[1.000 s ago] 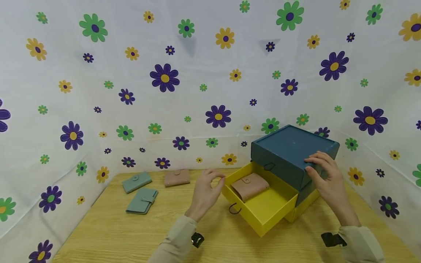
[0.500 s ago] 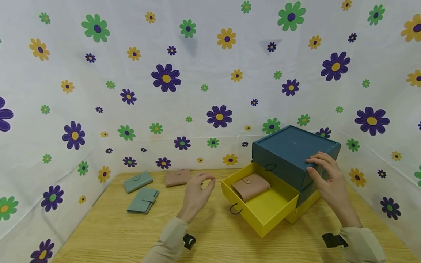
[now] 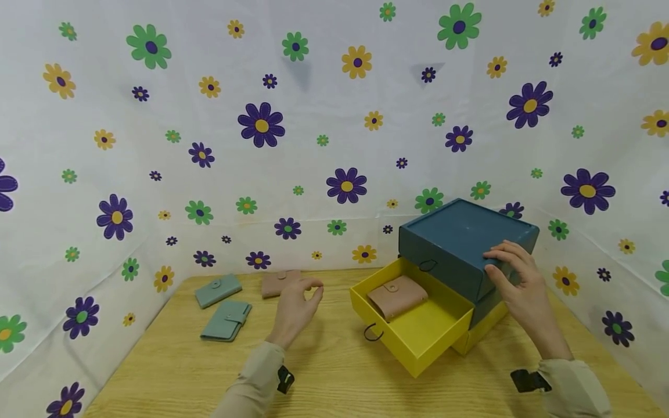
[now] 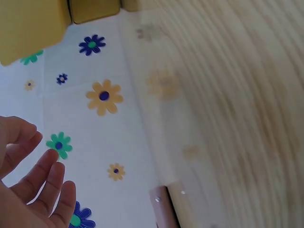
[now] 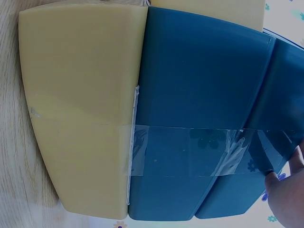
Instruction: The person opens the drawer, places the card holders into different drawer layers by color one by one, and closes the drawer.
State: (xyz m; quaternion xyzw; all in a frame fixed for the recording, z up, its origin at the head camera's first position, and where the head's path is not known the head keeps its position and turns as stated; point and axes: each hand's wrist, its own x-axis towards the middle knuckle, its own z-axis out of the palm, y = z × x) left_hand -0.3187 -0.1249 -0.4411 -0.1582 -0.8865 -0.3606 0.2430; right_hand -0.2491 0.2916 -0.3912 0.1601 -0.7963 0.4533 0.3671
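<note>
My left hand (image 3: 295, 310) is in the air over the table, its fingers and thumb loosely bent with nothing between them. Behind it a pink snap wallet (image 3: 277, 284), partly hidden, lies at the table's back. The left wrist view shows an edge of this pink wallet (image 4: 164, 209). With fingertips and thumb, my right hand (image 3: 522, 293) rests on the near right corner of the blue top drawer box (image 3: 465, 229). Below it a yellow drawer (image 3: 439, 331) stands pulled out, holding another pink snap wallet (image 3: 399, 296). Two green snap wallets (image 3: 227, 320) lie to the left.
The stacked boxes also have a yellow lower box (image 3: 483, 332); clear tape (image 5: 180, 151) runs across their side. Black loops serve as pulls (image 3: 373, 332) on the drawers. A white flowered cloth (image 3: 313, 145) surrounds the wooden table (image 3: 172, 371).
My left hand has moved left, away from the yellow drawer, toward the pink wallet at the back. The right hand, drawer and wallets have stayed where they were.
</note>
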